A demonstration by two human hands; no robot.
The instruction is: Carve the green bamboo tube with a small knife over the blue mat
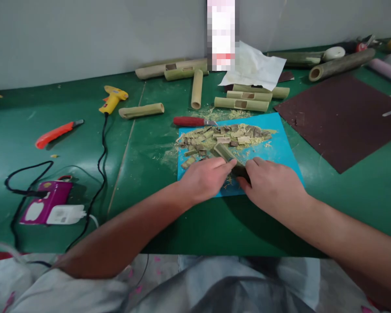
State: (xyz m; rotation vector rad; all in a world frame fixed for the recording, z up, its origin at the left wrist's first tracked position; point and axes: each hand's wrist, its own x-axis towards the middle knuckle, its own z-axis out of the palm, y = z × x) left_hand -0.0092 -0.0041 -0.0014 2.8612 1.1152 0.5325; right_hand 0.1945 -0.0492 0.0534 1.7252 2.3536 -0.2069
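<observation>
Left hand [206,176] and right hand [275,184] wrap fingers [254,164] round a bamboo tube [226,152]; blue mat [285,150] on green surface [215,230], grey wall [84,39] behind.

1. A craft workshop, going by the long green worktable [156,156] against a grey wall [84,39]
2. Hand tools lying about: yellow glue gun [113,100], orange utility knife [55,134], red-handled cutter [190,121]
3. Cut bamboo tubes [141,111], with chips and shavings [223,140] strewn over a blue sheet [285,145]
4. A purple power strip [59,192], plugged up, right on the tabletop
</observation>
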